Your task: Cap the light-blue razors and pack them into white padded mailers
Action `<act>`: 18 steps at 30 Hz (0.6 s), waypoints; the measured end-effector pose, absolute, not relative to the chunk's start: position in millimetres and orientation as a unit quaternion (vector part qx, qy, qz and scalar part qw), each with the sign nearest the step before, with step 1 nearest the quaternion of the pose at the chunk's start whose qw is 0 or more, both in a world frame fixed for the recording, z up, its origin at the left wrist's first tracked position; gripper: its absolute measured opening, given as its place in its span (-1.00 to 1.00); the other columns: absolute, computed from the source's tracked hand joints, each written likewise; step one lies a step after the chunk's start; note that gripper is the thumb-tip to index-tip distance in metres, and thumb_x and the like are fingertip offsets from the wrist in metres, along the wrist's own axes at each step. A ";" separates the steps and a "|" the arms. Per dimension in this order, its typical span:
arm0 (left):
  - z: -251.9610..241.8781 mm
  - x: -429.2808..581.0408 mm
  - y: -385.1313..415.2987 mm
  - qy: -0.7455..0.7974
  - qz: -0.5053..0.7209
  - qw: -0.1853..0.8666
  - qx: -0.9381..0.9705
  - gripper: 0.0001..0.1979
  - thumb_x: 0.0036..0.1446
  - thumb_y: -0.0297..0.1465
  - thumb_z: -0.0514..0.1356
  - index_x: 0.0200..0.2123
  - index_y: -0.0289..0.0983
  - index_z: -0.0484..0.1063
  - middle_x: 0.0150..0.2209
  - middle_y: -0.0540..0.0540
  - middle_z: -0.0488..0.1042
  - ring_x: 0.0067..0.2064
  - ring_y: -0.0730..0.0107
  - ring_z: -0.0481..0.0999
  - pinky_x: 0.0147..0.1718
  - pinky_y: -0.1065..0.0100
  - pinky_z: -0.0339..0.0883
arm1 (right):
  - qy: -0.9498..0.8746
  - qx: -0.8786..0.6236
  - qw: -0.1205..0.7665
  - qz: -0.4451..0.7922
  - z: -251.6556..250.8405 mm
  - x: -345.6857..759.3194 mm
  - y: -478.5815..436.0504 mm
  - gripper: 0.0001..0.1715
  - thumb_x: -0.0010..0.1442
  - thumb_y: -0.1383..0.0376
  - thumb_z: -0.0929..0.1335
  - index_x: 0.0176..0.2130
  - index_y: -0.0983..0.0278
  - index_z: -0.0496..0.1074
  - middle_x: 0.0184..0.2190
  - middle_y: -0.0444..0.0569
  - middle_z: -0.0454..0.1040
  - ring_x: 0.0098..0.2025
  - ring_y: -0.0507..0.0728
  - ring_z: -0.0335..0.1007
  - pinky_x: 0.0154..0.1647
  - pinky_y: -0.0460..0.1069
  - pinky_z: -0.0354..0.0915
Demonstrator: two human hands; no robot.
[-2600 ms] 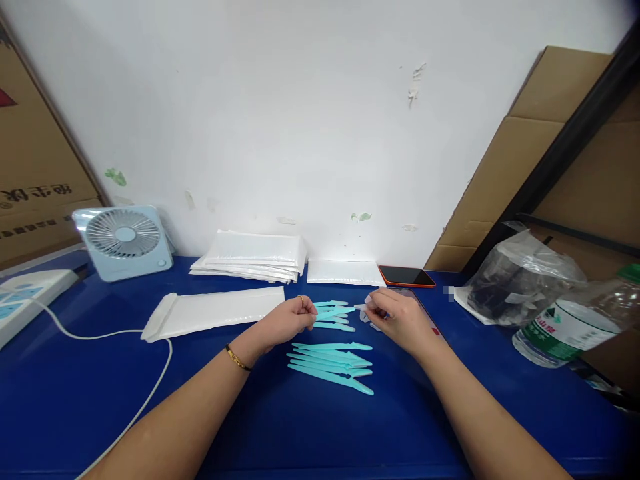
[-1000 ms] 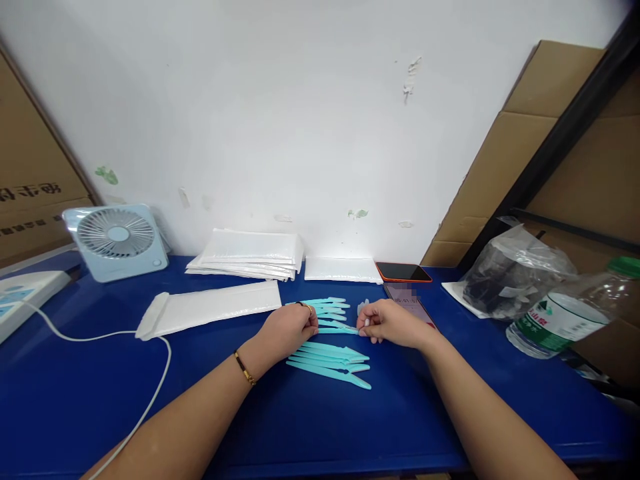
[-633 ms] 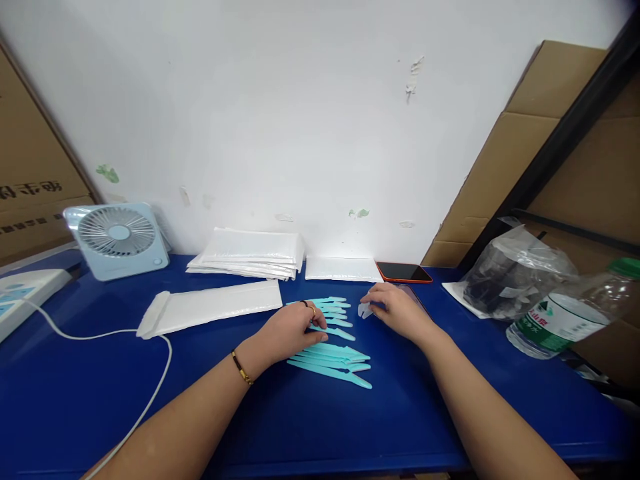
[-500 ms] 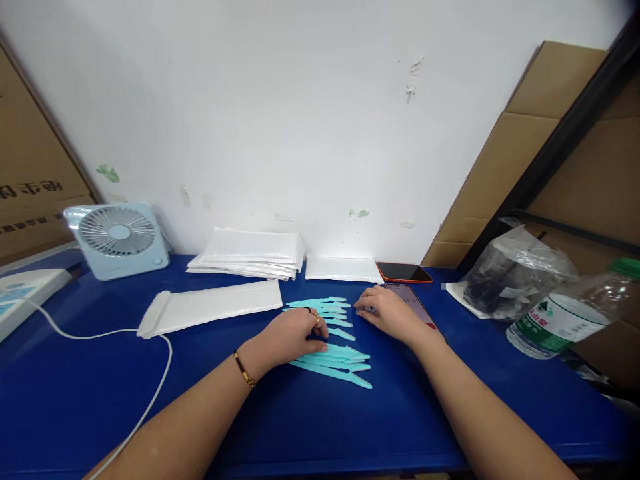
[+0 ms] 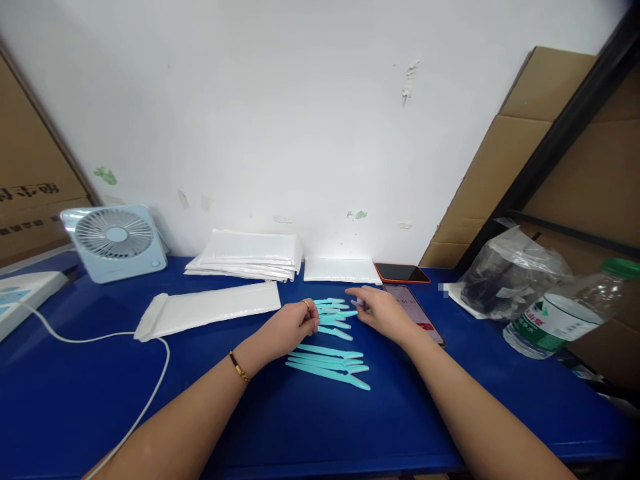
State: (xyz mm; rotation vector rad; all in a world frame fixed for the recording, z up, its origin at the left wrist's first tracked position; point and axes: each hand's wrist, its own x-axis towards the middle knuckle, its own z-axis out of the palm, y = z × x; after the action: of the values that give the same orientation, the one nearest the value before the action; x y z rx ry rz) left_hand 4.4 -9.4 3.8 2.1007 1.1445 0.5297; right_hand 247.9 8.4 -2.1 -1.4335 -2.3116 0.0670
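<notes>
Several turquoise plastic sticks lie on the blue table (image 5: 310,427) in two groups. The nearer group (image 5: 330,363) lies flat and untouched. My left hand (image 5: 290,327), with a ring and a bracelet, is closed on one turquoise stick (image 5: 340,315) from the farther group (image 5: 333,307). Just right of it, my right hand (image 5: 377,310) has its fingers pinched around a small clear piece (image 5: 357,304) at the stick's tip. What that piece is I cannot make out.
A white padded envelope (image 5: 207,309) lies left of my hands, with a stack of them (image 5: 247,255) and another (image 5: 343,270) behind. Two phones (image 5: 403,273) (image 5: 420,320) lie to the right, then a plastic bag (image 5: 510,273) and a bottle (image 5: 560,313). A fan (image 5: 115,240) and a white cable (image 5: 145,393) are on the left.
My left hand dropped toward the nearer sticks, then lifted back with a stick. My right hand reached to the small clear pieces by the phone and came back to the stick's tip.
</notes>
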 end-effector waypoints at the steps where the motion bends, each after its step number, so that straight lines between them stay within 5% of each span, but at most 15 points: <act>1: 3.0 4.4 -8.7 0.435 0.217 0.360 0.796 -0.79 0.14 -0.25 -0.05 -0.33 -0.25 0.24 -0.44 0.00 0.43 -0.42 0.44 0.40 -0.44 0.44 0.20 | -0.813 -0.514 0.262 0.074 -1.0 250.9 8.1 -0.67 0.09 0.36 0.24 -0.12 0.22 0.39 -0.36 -0.06 0.42 -0.37 0.05 0.33 -0.35 -0.08 0.22; 5: -0.6 3.2 -4.9 0.429 0.246 0.408 0.767 -0.80 0.13 -0.23 -0.04 -0.33 -0.24 0.21 -0.43 0.02 0.41 -0.43 0.46 0.40 -0.48 0.45 0.20 | -0.700 -0.474 0.434 0.313 5.9 259.1 5.2 -0.69 0.08 0.17 0.31 -0.18 0.27 0.39 -0.44 -0.06 0.44 -0.41 0.06 0.38 -0.43 -0.07 0.30; 8: -1.1 1.5 -2.8 0.434 0.257 0.418 0.755 -0.80 0.11 -0.22 -0.02 -0.34 -0.23 0.20 -0.42 0.02 0.40 -0.46 0.48 0.37 -0.54 0.48 0.15 | -0.635 -0.437 0.474 0.426 9.0 260.3 3.7 -0.67 0.00 0.14 0.39 -0.27 0.32 0.40 -0.43 -0.01 0.47 -0.36 0.11 0.43 -0.42 -0.06 0.34; 18: 5.4 0.7 -4.9 0.445 0.270 0.423 0.741 -0.80 0.10 -0.22 -0.02 -0.34 -0.23 0.21 -0.43 0.03 0.38 -0.46 0.47 0.36 -0.52 0.45 0.18 | -0.599 -0.447 0.471 0.468 10.7 250.3 -1.2 -0.67 -0.02 0.10 0.40 -0.45 0.33 0.36 -0.56 -0.07 0.43 -0.59 0.00 0.37 -0.63 -0.14 0.22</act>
State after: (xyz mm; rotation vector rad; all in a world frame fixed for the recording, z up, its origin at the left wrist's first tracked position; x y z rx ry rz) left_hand 0.7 -4.9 5.4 1.8559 1.1146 0.6768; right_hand 250.3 -1.2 10.7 -1.0943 -1.4676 1.1470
